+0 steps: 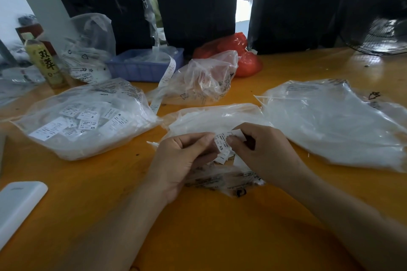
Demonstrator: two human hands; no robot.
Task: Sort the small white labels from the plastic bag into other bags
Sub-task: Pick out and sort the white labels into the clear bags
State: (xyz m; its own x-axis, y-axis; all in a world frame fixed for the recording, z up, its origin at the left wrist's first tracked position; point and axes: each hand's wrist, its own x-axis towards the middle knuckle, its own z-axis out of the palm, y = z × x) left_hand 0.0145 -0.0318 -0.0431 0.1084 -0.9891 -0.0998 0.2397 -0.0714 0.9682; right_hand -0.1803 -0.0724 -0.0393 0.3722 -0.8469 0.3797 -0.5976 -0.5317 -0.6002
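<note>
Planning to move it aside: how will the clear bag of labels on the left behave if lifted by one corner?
The left bag looks thin and crumpled, so probably floppy and sagging. Its loose labels would likely slide toward the low end. It seems light.

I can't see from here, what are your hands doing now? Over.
Left hand and right hand pinch XS label. Middle bag beneath. Nothing blocking.

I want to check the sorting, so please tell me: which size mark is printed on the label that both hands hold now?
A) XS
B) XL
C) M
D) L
A: the label pinched between the left hand and the right hand reads XS.
</note>
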